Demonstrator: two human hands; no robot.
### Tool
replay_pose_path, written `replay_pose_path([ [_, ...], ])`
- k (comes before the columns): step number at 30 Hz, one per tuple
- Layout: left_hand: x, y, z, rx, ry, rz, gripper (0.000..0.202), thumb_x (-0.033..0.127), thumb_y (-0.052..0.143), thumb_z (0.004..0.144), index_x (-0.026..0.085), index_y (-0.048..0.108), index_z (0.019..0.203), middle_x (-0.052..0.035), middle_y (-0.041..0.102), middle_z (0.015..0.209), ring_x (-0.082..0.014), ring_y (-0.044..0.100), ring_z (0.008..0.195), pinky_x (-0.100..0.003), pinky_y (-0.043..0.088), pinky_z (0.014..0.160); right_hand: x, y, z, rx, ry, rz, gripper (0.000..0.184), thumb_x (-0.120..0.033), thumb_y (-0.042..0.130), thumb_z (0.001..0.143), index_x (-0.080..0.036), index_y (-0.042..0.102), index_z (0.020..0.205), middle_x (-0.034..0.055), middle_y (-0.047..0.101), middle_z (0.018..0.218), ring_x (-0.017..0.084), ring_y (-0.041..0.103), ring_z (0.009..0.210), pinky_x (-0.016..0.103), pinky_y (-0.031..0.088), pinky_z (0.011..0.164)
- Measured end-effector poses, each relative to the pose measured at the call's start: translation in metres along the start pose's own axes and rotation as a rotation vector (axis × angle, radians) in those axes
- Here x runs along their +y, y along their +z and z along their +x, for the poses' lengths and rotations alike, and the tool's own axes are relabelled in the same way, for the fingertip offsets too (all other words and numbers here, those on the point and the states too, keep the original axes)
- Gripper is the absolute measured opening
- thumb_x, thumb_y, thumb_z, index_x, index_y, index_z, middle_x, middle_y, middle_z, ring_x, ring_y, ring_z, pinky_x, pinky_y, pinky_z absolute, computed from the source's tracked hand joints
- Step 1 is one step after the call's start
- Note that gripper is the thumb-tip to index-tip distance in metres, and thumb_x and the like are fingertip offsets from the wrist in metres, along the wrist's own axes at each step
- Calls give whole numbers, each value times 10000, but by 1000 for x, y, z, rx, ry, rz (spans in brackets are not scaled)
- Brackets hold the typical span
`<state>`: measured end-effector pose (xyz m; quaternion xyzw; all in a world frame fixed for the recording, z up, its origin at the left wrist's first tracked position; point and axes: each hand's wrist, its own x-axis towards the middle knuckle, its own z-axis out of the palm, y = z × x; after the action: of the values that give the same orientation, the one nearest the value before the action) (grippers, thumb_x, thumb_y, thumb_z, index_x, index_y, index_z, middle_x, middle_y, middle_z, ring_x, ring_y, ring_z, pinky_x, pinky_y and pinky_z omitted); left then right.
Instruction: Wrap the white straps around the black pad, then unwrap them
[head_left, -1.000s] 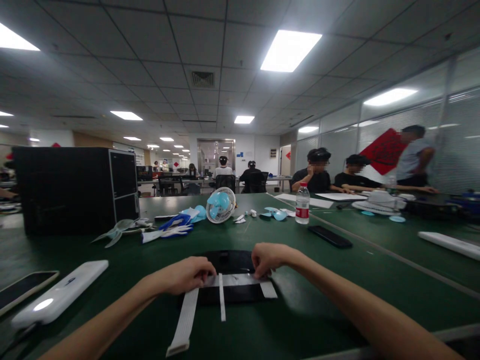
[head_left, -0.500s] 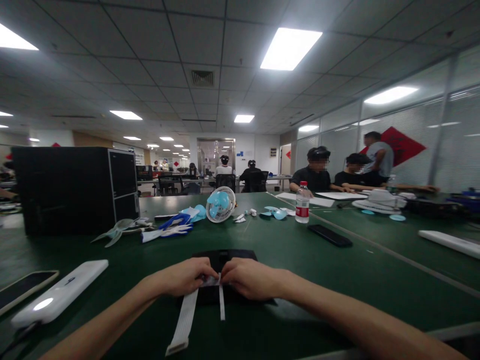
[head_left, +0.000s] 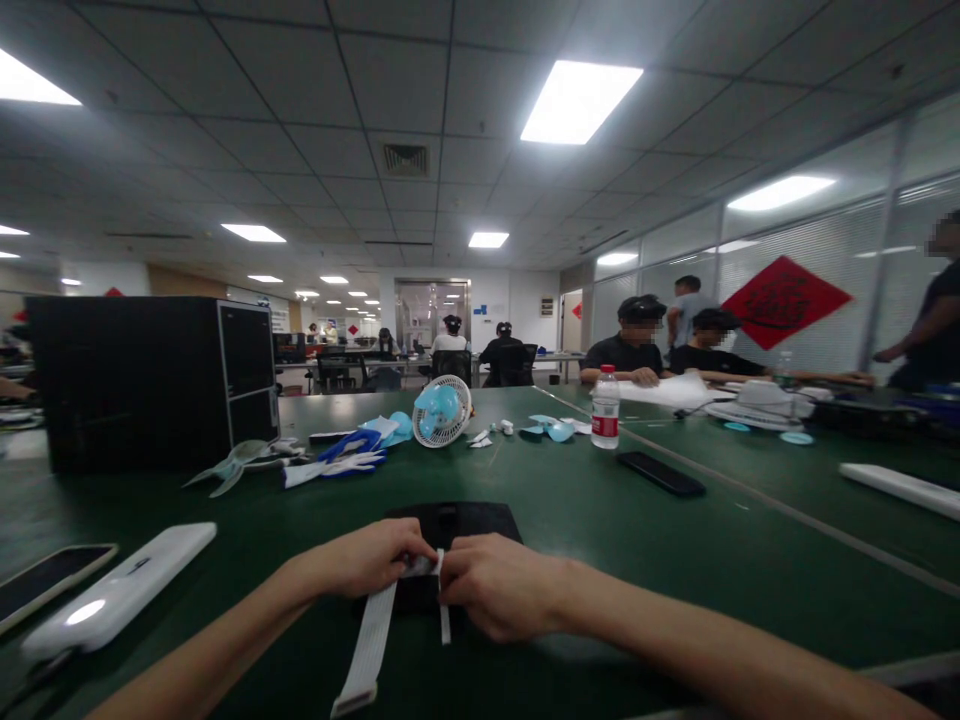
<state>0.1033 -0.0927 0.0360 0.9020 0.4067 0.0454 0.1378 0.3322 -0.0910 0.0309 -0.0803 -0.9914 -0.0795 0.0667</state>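
A flat black object [head_left: 480, 516] with a small raised part lies on the table under both my hands. My left hand [head_left: 375, 556] is closed over its left side, fingertips pressed together by a small shiny whitish patch; what they grip is hidden. From below that hand a wide white ribbed strip [head_left: 369, 645], like a ribbon cable, runs toward me and ends in a thicker end piece. My right hand [head_left: 499, 585] is closed, its fingertips pinching a narrow white strip [head_left: 445, 622] near the top. The fingertips of both hands almost meet.
A black computer case [head_left: 135, 385] stands at left. Beyond my hands lie gloves [head_left: 341, 460], a small fan [head_left: 442, 412] and blue fan blades [head_left: 551, 428]. A bottle [head_left: 605, 410] and black phone [head_left: 660, 473] are right; a white device [head_left: 124, 590] is left. People sit across.
My right hand has shifted slightly toward me and its fingers have closed further on the narrow strip. My left hand stays put. In the background, a person has appeared at the far right.
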Motion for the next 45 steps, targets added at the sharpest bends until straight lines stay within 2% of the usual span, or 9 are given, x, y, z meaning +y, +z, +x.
replay_pose_path([
  [4,-3,2,1,10,11,-3,416,93,467,796,323,627,1104,5,570,1092,-165,539,1011,-278,398,901,0,2,-3,-8,-69,20,261,-140,542,751,-164,696,960,66,653,993,180,561,941,295,449,857],
  [7,-5,2,1,16,19,-1,430,94,469,795,327,620,1123,4,574,1095,-168,538,1021,-283,396,910,1,3,-4,-9,-68,54,297,-144,544,741,-166,696,996,72,648,1023,183,570,959,293,461,844],
  [11,-4,2,0,15,-2,-7,417,118,471,809,331,612,1139,1,575,1102,-170,542,1017,-285,403,907,1,3,-2,7,-32,112,329,-118,525,742,-156,697,1020,70,655,1044,176,584,963,285,457,871],
  [15,0,0,-1,16,-17,-7,413,129,469,818,331,609,1150,0,570,1123,-169,539,1031,-284,406,906,1,3,-1,32,36,159,324,-113,486,802,-171,691,1047,58,663,1075,162,587,1002,275,434,918],
  [23,1,1,0,27,-7,-3,364,145,487,826,318,623,1116,1,580,1130,-161,543,1029,-289,398,918,-1,0,1,-2,160,171,293,-205,508,867,-169,657,1117,92,645,1128,182,569,1067,304,414,947],
  [33,0,5,3,65,-4,29,221,156,507,830,255,640,977,7,588,1104,-154,560,989,-263,424,877,4,-6,-1,-29,152,167,293,-235,502,891,-167,645,1138,81,635,1162,180,565,1083,296,407,970],
  [39,3,4,2,48,34,9,335,114,487,820,288,626,1070,12,565,1165,-159,542,1048,-285,412,925,5,-6,-2,-45,166,152,297,-262,506,888,-155,655,1121,95,631,1156,194,560,1081,311,414,963],
  [45,4,2,2,47,29,-17,239,130,503,820,258,629,978,13,578,1119,-152,551,1016,-268,426,899,9,-15,-5,-75,228,175,275,-252,545,868,-189,674,1102,74,646,1100,179,585,1021,290,423,918],
])
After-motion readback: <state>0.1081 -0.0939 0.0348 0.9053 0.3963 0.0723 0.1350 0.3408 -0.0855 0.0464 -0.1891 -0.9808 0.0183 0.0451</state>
